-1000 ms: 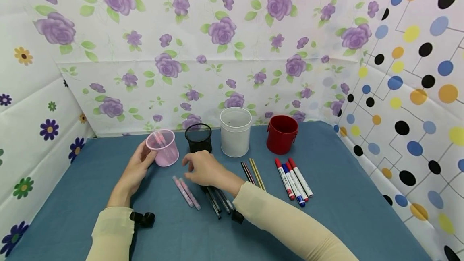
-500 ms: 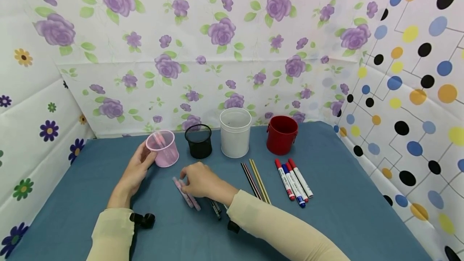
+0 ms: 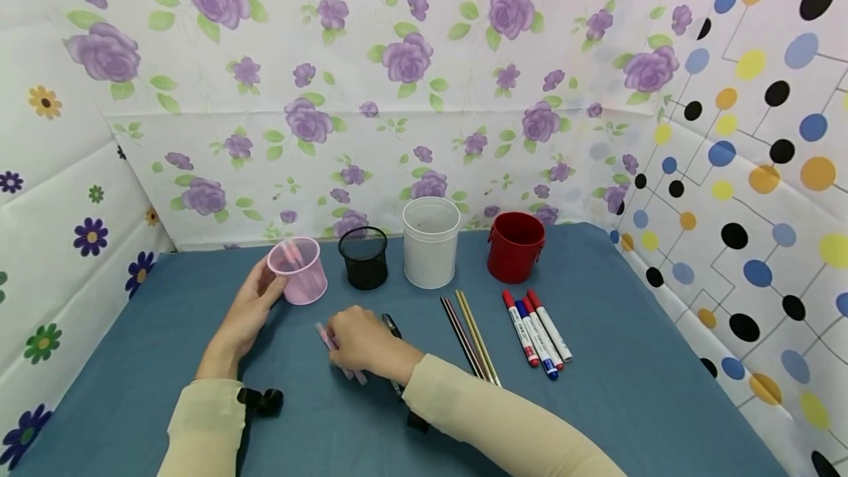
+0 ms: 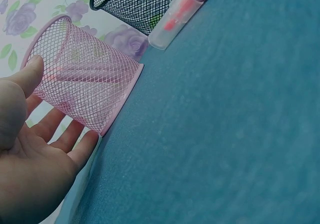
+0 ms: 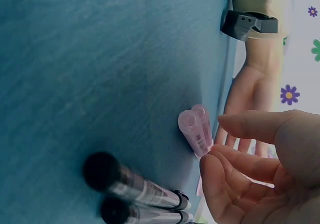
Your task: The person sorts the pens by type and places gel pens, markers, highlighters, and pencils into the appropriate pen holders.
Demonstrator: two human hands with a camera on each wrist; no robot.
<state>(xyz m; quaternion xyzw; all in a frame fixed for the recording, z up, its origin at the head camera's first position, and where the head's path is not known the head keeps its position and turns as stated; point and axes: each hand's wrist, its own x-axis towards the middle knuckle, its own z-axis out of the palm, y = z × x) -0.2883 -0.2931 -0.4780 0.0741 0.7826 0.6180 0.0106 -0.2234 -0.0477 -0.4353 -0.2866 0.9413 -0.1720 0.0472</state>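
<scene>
My left hand [image 3: 248, 308] holds the side of a pink mesh pen cup [image 3: 307, 282], thumb near the rim and fingers along the wall. Pink pens [image 4: 92, 72] show through its mesh in the left wrist view. Over two more pink pens [image 3: 324, 336] on the cloth is my right hand [image 3: 363, 341], covering part of them. From the right wrist, the thumb and fingers [image 5: 240, 124] stand apart close by these pens [image 5: 192, 129]; whether they touch cannot be made out. Black-capped pens [image 5: 137, 186] lie beside this hand, partly hidden under the forearm in the head view.
Along the back stand a black mesh cup [image 3: 366, 271], a white cup [image 3: 430, 252] and a red bucket [image 3: 515, 250]. Several thin pencils [image 3: 472, 333] and several red and blue capped markers [image 3: 538, 333] lie on the blue cloth [image 3: 318, 433]. Patterned sheets hang behind and at both sides.
My right hand has moved forward of the black mesh cup, down and toward me over the two pink pens. The left hand stays on the pink mesh cup.
</scene>
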